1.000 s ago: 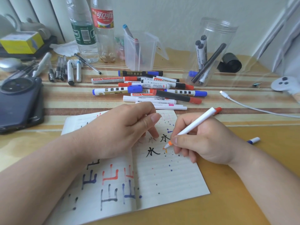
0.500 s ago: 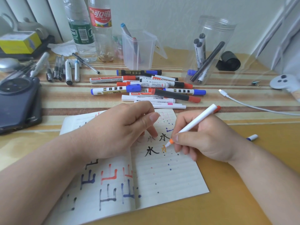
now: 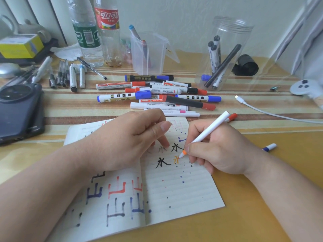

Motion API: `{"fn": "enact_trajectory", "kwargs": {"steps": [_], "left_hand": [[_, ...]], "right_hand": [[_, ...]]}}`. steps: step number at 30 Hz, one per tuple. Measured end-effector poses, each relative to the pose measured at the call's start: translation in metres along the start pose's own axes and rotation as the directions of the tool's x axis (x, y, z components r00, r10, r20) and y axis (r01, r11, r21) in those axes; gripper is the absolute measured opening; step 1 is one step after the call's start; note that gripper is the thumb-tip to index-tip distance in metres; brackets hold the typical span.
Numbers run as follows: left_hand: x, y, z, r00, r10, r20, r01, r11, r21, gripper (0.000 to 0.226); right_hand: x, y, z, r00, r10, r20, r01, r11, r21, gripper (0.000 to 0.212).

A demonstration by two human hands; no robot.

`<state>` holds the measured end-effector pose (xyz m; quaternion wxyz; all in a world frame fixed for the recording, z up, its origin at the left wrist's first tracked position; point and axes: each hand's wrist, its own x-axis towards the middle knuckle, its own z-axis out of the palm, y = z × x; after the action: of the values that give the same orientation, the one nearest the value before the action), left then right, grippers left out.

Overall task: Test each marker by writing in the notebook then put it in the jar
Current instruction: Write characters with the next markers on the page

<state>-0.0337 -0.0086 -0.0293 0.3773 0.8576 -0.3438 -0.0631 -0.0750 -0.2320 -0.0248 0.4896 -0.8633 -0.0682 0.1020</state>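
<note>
**Head view, writing test in progress.** The right hand (image 3: 220, 151) pinches an orange-tipped marker (image 3: 210, 128) between the thumb and curled fingers. The marker's tip touches the right page of the notebook (image 3: 183, 189) at a part-drawn orange character (image 3: 175, 159). The left hand (image 3: 129, 140) rests on the notebook's fold with its fingers loosely bent, gripping nothing that we can see, and one fingertip presses the paper flat. We note the relation that governs the deposit. The clear plastic jar (image 3: 244, 37), with several markers in it, stands upright at the far side of the surface (image 3: 236, 224). It is almost straight beyond the right hand and well apart from the page. The marker's long axis runs from the tip, low and left, to the rear end, high and right, so the rear end points roughly toward the jar's side. The right hand is the nearer one, and we judge that no handover is needed. An orange-red cap-like piece (image 3: 232, 117) shows just past the rear end; we cannot tell whether it belongs to this marker. A pile of loose markers (image 3: 166, 97) lies just beyond the notebook.
</note>
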Motion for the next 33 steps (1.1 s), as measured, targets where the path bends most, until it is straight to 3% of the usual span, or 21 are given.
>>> {"fn": "enact_trajectory", "kwargs": {"steps": [7,10,13,16,33], "left_hand": [[0.001,-0.001,0.002,1.000,0.009,-0.001,-0.009,0.999,0.046,0.026],[0.001,-0.002,0.004,0.996,0.079,-0.033,-0.073,0.985,0.154,0.025],[0.002,-0.006,0.006,0.990,0.117,-0.080,-0.103,0.980,0.168,0.023],[0.003,-0.008,0.006,0.975,0.172,-0.139,-0.145,0.973,0.180,0.019],[0.004,-0.003,0.005,0.952,0.231,-0.202,-0.197,0.965,0.176,0.023]], "right_hand": [[0.005,-0.002,0.002,0.999,-0.028,-0.016,0.028,0.999,-0.022,0.016],[0.008,0.005,-0.001,0.996,-0.034,-0.085,0.048,0.986,0.160,0.016],[0.013,0.010,-0.003,0.986,-0.056,-0.157,0.121,0.887,0.445,0.009],[0.015,0.009,-0.004,0.974,-0.105,-0.199,0.201,0.804,0.560,0.013],[0.011,0.009,-0.002,0.966,-0.188,-0.178,0.259,0.715,0.649,0.008]]}}
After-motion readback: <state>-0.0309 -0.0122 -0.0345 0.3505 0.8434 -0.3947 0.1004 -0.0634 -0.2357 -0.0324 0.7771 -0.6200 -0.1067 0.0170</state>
